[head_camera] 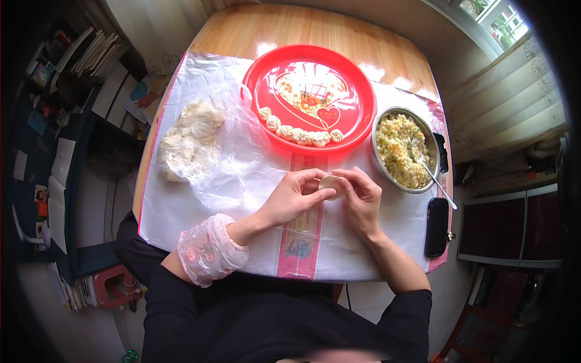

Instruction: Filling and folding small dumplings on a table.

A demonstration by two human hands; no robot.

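Between both hands, above the near middle of the table, is a thin round dough wrapper [330, 185]. My left hand [299, 193] pinches its left side with thumb and fingers. On its right side, the thumb and fingertips of my right hand [361, 195] grip the edge. Beyond the hands lies a red round plastic tray [256, 77] with a printed heart pattern. Several small pleated dumplings [302, 136] sit in a curved row along its near left rim. To the right, a metal bowl [376, 156] holds a chopped, mixed filling [399, 145] with a metal spoon [433, 177] stuck in it.
A clear plastic bag [227, 177] with pale dough wrappers [190, 136] lies at the left. A black phone [436, 227] rests by the right edge, near the bowl. A plastic sheet [254, 263] covers much of the wooden table [308, 25]. Shelves with papers [95, 50] stand left.
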